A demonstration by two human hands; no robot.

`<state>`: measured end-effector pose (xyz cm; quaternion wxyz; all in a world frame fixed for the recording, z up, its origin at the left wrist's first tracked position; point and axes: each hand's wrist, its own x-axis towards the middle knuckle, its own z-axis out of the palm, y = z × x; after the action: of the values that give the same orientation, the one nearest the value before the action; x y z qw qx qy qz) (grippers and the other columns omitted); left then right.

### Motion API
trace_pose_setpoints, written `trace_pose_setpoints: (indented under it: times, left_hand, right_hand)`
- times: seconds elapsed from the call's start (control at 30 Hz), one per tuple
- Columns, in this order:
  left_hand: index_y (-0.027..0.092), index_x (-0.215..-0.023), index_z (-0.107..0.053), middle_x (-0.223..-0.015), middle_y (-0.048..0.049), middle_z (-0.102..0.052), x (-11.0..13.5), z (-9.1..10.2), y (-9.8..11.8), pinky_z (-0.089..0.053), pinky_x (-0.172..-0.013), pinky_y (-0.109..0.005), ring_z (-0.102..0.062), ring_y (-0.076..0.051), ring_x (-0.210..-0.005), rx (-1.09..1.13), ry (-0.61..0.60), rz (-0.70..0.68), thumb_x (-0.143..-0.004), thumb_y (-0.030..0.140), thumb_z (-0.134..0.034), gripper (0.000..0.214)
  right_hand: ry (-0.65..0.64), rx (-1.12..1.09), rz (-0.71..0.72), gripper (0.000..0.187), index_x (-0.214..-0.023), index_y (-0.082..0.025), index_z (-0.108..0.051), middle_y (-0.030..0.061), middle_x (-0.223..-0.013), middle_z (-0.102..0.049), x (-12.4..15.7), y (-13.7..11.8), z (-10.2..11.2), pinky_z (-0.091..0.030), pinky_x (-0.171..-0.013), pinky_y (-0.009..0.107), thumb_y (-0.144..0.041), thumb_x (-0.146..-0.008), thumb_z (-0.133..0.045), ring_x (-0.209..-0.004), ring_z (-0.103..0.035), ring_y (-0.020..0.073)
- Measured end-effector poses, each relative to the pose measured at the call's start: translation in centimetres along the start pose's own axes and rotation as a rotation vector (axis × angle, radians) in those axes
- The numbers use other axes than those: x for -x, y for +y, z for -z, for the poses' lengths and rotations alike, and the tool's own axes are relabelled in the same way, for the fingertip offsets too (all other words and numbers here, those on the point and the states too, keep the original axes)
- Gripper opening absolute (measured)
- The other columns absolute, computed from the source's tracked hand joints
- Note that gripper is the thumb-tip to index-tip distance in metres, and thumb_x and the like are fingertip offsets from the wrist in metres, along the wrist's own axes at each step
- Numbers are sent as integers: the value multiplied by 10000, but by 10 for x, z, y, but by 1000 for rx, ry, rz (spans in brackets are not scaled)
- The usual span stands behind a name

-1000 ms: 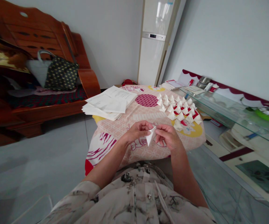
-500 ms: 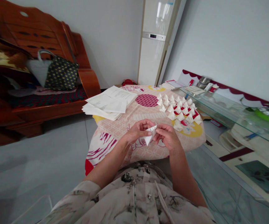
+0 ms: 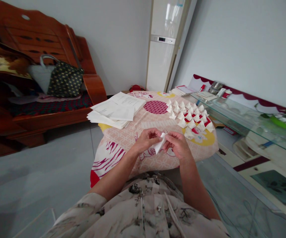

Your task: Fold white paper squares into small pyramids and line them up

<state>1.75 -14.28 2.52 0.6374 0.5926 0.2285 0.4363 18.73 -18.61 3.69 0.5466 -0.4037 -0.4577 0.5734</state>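
Note:
My left hand (image 3: 145,140) and my right hand (image 3: 179,143) meet in front of me, both pinching one small folded piece of white paper (image 3: 159,144). The paper points down and left between my fingertips. My hands hover just above the near edge of a low table covered with a pink patterned cloth (image 3: 123,138). Several finished folded white paper triangles (image 3: 190,116) lie in rows on the far right of the cloth. A stack of white printed sheets (image 3: 115,109) sits at the far left.
A wooden bench (image 3: 49,109) with a dotted bag (image 3: 63,77) stands to the left across grey floor. A tall white air conditioner (image 3: 162,46) fills the far corner. A glass-topped cabinet (image 3: 244,115) with small items runs along the right wall.
The folded paper has been turned and tucked closer between my fingers; its tip now points more to the left. My hands stay in the same place.

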Motion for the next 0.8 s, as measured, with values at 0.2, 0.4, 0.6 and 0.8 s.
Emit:
trace_pose_setpoints:
  times: [0.2,0.4,0.6,0.8]
  left_hand:
    - [125,-750,-608,-706,-11,-637,0,-4,3,-409,-552,-211,-549,-92,-582,-13,63,-23,-701,373,-811,324]
    - [127,-734,-611,-708,-15,-634,0,-5,4,-406,-557,-214,-549,-97,-590,10,81,-22,-686,356,-818,312]
    - [127,-737,-622,-771,-34,-649,0,-3,0,-436,-610,-235,-577,-118,-650,-7,69,-53,-702,359,-816,304]
    - [126,-752,-617,-758,-32,-639,1,-5,0,-457,-658,-251,-584,-128,-685,-63,10,-93,-738,393,-801,325]
  right_hand:
    - [35,48,55,306,-683,-166,-657,-6,-481,-639,0,0,-3,-492,-364,212,-425,-681,-819,-372,-583,131]
    - [90,162,99,268,-650,-172,-637,-6,-449,-625,0,-1,-5,-481,-356,214,-397,-700,-774,-343,-563,131]
    - [121,304,82,244,-623,-185,-592,-9,-424,-611,-1,-2,-7,-460,-342,201,-380,-705,-713,-327,-552,128]
    - [161,362,72,161,-622,-191,-581,-28,-427,-596,-4,4,-6,-456,-338,194,-292,-654,-702,-347,-562,129]
